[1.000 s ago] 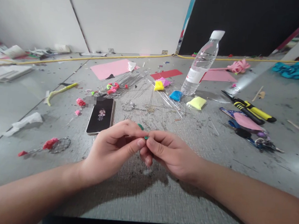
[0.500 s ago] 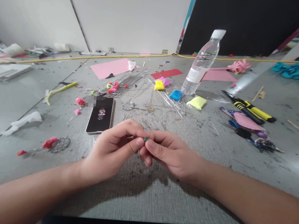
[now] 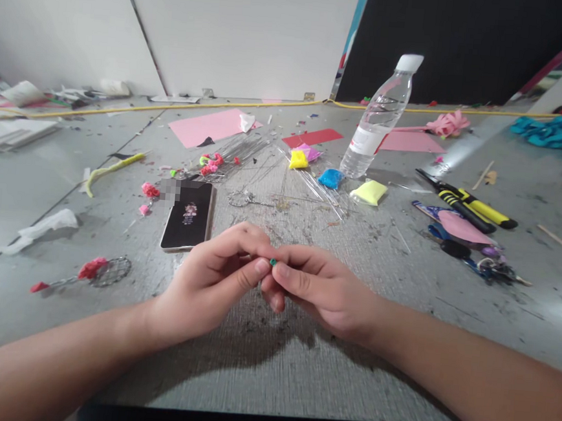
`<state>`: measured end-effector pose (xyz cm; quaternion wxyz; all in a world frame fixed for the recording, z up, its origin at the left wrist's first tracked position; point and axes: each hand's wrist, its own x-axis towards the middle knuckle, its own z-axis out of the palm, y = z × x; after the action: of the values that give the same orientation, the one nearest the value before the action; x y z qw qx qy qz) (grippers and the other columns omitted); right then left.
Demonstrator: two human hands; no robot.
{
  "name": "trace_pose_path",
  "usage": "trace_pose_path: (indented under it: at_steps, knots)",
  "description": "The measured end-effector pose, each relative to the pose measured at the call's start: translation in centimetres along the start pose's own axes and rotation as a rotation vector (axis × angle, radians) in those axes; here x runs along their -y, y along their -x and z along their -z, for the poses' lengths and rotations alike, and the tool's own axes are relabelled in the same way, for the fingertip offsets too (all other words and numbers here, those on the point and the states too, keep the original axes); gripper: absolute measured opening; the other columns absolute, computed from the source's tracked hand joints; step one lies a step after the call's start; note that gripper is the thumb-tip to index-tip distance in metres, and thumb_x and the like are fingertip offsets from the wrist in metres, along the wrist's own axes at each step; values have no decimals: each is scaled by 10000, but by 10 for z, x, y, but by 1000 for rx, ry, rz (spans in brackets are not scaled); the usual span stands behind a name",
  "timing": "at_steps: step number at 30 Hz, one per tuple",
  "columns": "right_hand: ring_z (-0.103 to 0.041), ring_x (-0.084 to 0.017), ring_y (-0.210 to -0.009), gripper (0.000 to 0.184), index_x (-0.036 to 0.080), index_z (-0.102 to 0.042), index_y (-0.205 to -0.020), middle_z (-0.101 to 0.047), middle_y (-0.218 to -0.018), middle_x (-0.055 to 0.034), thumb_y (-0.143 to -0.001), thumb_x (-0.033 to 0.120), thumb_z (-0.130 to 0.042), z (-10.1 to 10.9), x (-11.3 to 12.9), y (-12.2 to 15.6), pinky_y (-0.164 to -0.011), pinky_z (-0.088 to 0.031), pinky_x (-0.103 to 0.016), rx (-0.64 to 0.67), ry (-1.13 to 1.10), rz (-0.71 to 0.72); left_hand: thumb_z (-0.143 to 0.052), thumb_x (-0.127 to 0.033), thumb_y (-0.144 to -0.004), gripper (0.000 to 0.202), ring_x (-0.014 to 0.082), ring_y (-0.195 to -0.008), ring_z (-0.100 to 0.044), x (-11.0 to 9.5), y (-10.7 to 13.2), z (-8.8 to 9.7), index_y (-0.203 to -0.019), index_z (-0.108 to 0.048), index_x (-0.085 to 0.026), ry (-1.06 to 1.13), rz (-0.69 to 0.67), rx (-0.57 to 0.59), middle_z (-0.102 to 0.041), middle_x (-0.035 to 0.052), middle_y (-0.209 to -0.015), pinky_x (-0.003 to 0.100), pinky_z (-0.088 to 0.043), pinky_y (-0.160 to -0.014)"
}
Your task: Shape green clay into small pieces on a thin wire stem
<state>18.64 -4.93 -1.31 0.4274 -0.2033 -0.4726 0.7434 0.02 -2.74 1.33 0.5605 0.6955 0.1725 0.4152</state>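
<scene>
My left hand and my right hand meet fingertip to fingertip low over the grey table. Between them both pinch a tiny green piece, most of it hidden by the fingers. Both hands are closed in a pinch. A black phone lies just beyond my left hand.
A clear water bottle leans at the back right. Small bags of yellow clay, blue clay, thin wires, pink paper, a yellow-handled tool and a wire mesh piece with red clay are scattered around.
A second green bit seen above my left fingers a second ago is hidden now. The hands stay together, barely shifted.
</scene>
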Motion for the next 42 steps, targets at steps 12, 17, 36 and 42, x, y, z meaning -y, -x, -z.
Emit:
trace_pose_path:
  at_steps: [12, 17, 36, 42]
  knots:
    - [-539, -117, -677, 294, 186, -662, -789, -597, -707, 27, -947, 428, -718, 1, 2, 0, -676, -408, -283, -7, 38, 38, -599, -46, -976, 237, 157, -785, -767, 1, 0, 1, -1108, -735, -188, 77, -16, 14, -522, 7, -1000, 329, -706, -746]
    - [-535, -120, -678, 293, 190, -657, -783, -594, -700, 30, -953, 423, -708, 2, 2, 0, -680, -404, -288, -22, 47, 51, -610, -23, -960, 241, 165, -783, -766, 1, 0, 0, -1093, -735, -180, 66, -40, 12, -529, 10, -994, 361, -715, -740]
    - [-535, -115, -660, 188, 191, -695, -807, -603, -697, 30, -909, 344, -734, 2, 4, 1, -668, -405, -285, -75, 64, 69, -689, -119, -939, 120, 146, -780, -716, -2, -3, 1, -1007, -763, -185, -12, -23, -43, -593, 33, -923, 280, -683, -720]
    - [-519, -124, -646, 221, 200, -668, -786, -577, -666, 37, -898, 376, -742, 0, 5, -1, -659, -416, -297, -87, 104, 58, -653, -111, -963, 166, 158, -786, -734, -2, -2, 0, -1058, -768, -183, 50, 5, -19, -589, 37, -950, 312, -689, -743]
